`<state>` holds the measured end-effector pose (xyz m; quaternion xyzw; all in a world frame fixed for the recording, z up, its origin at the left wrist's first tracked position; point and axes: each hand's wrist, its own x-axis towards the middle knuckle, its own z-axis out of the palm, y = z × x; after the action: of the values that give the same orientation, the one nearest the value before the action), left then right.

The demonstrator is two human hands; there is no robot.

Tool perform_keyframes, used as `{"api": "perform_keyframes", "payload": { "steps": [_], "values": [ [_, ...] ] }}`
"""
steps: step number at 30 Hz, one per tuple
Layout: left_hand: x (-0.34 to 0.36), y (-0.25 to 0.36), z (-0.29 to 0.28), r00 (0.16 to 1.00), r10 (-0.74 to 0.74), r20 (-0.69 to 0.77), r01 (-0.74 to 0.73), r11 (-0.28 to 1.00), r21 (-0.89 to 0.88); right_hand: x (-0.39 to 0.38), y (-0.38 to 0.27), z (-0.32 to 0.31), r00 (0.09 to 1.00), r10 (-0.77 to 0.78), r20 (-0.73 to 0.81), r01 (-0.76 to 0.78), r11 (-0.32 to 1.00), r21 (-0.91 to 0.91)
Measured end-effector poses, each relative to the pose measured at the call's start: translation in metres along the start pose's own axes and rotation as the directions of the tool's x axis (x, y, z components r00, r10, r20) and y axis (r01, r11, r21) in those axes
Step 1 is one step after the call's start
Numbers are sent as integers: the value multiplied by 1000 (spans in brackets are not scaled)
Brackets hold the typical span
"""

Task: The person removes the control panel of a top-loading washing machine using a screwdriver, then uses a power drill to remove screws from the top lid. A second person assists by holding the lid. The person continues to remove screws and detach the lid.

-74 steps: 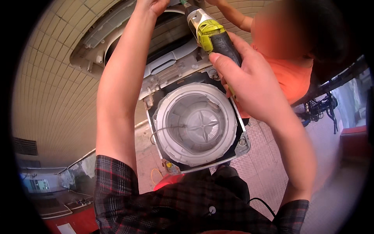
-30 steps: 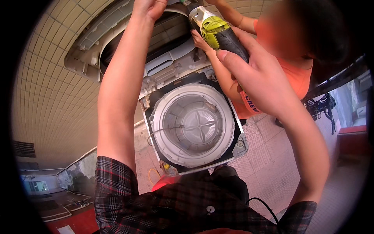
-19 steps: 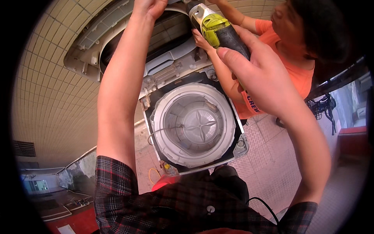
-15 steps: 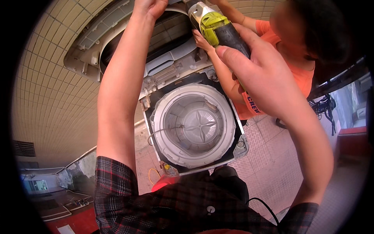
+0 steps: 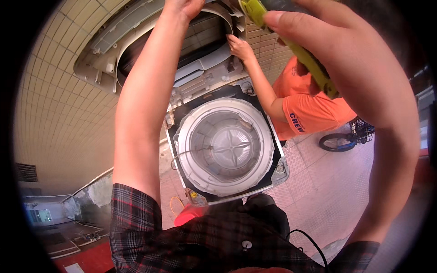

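Note:
My right hand grips a green and black power drill at the upper right; the front of the drill is cut off by the upper edge. Raised at the top, my left hand has its fingers curled and partly out of view, so what they hold does not show. Below that hand is the washing machine's top cover, tilted up against the tiled wall. Between my arms stands the open washing machine body, its round tub uncovered. A co-worker's hand touches the cover's opening.
The co-worker in an orange shirt stands at the right of the machine. A grey hose hangs over the tub rim. Beyond are a bicycle wheel and paving. Something red lies near the machine's front corner.
My right hand has moved up and right with the drill, away from the cover. My left hand has shifted slightly right. The co-worker's head has moved back, mostly out of sight.

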<state>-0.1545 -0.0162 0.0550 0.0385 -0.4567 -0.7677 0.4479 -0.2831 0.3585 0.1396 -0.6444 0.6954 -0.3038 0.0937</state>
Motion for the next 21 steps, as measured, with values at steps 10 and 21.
{"api": "perform_keyframes", "payload": {
  "steps": [10,21],
  "values": [
    [-118,-64,80,990,84,111,-94,992,81,12,-45,-13,1000,15,-10,-17,964,-264],
    [-331,-118,52,975,-204,-90,197,977,-88,-6,-46,13,988,-123,-90,86,939,-332]
  ]
}}
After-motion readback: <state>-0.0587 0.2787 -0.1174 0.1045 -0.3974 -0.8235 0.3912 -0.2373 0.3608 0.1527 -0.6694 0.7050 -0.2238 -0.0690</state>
